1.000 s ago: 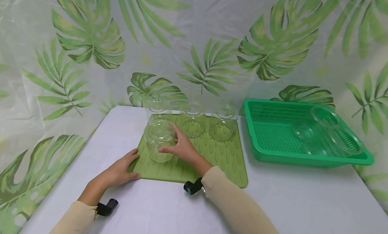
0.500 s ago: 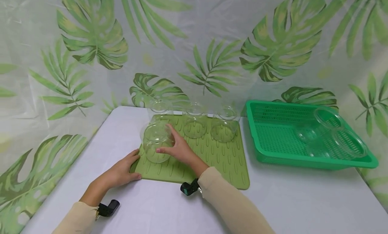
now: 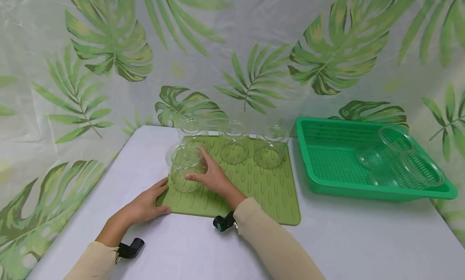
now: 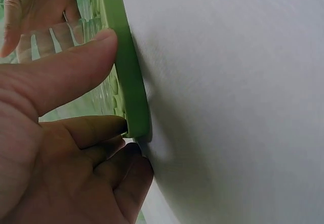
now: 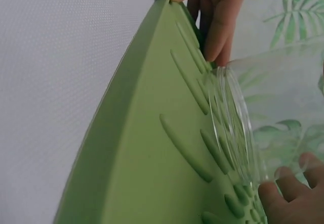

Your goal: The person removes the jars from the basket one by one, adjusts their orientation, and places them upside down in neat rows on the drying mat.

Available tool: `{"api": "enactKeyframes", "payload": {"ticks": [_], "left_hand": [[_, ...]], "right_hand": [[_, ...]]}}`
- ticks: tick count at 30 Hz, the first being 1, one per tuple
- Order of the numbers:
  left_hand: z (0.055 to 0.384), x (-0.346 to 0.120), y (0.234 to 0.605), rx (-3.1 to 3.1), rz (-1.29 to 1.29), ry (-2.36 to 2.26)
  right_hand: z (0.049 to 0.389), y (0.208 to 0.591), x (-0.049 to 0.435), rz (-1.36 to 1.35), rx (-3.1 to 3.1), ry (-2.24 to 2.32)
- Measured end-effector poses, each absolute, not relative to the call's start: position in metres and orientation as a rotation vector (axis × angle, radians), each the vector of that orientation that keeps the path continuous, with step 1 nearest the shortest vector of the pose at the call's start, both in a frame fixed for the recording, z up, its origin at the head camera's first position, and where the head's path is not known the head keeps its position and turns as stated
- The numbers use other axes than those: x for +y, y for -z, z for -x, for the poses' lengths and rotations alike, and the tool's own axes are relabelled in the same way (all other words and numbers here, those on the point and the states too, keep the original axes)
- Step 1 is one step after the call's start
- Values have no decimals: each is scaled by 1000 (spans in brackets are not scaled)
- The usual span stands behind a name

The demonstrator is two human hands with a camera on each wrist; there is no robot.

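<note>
My right hand (image 3: 215, 174) grips a clear cup (image 3: 182, 176) from its right side, thumb in front and fingers behind. The cup stands upside down at the left of a green ridged mat (image 3: 254, 199); in the right wrist view its thick rim (image 5: 235, 127) is down against the ridges. My left hand (image 3: 143, 203) holds the mat's front left corner, thumb at the front edge and fingers at the left edge. In the left wrist view the thumb (image 4: 76, 72) touches the mat's edge (image 4: 130, 82).
Along the back of the mat stand three more upturned clear cups, at left (image 3: 192, 130), middle (image 3: 233, 145) and right (image 3: 269, 149). A green slotted basket (image 3: 312, 179) is at the right, with two clear cups lying tilted inside. A leaf-printed sheet (image 3: 250, 70) hangs behind the white table.
My right hand has shifted the cup slightly left, toward the mat's left edge. My left hand stays at the mat's corner. The head view has shifted a little.
</note>
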State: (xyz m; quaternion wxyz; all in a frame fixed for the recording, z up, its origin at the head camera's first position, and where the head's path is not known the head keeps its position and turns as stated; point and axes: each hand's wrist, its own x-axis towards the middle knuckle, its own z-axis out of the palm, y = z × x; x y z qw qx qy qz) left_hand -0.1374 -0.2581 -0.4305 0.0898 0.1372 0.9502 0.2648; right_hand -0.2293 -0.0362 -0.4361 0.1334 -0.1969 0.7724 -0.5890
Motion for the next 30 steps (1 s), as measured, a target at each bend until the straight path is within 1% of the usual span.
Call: {"api": "enactKeyframes", "payload": {"ticks": [16, 24, 30], "left_hand": [[137, -260, 430, 2819, -418, -798], [138, -260, 430, 2819, -417, -791], [138, -258, 431, 2809, -413, -799]], "right_hand": [[234, 428, -30, 610, 2273, 1596], [229, 436, -30, 677, 2241, 1654], [228, 442, -30, 677, 2248, 1656]]}}
